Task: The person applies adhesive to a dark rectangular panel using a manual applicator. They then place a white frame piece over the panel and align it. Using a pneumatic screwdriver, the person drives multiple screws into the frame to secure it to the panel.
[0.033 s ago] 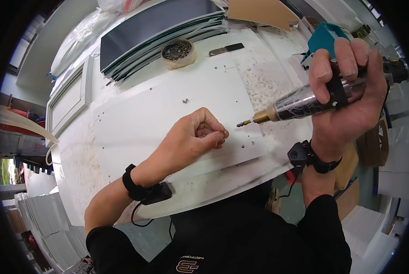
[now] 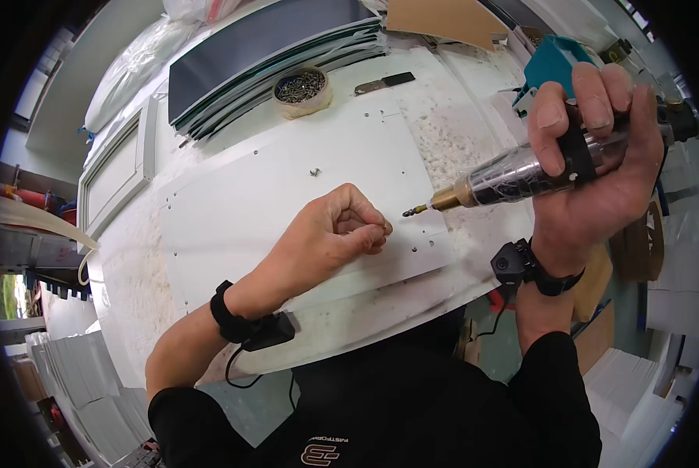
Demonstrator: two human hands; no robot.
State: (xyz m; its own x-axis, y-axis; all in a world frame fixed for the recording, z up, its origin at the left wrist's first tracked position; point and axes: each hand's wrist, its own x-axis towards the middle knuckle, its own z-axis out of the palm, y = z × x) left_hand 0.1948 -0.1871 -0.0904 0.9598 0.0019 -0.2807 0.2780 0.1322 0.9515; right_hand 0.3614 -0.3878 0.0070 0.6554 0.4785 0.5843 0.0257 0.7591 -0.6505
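Observation:
My left hand (image 2: 322,240) is over the white panel (image 2: 232,207), thumb and forefinger pinched on a tiny metal piece that looks like a screw (image 2: 388,227), mostly hidden by the fingertips. My right hand (image 2: 599,148) wraps round a silver air screwdriver (image 2: 509,176) held nearly level. Its brass nose and bit point left, a short gap from my left fingertips. A few loose screws (image 2: 314,172) lie in the middle of the panel. Small screw heads or holes dot its edges. Beyond it stands a round tub (image 2: 303,109) full of screws.
A stack of dark-faced panels (image 2: 264,51) lies at the back, near a utility knife (image 2: 384,83). A white frame (image 2: 117,171) rests at the left. Behind the screwdriver sits a teal bin (image 2: 554,66), with brown board (image 2: 443,22) at the far edge.
Both hands and the screwdriver hold almost the same place. The table and its things have shifted very slightly left in view.

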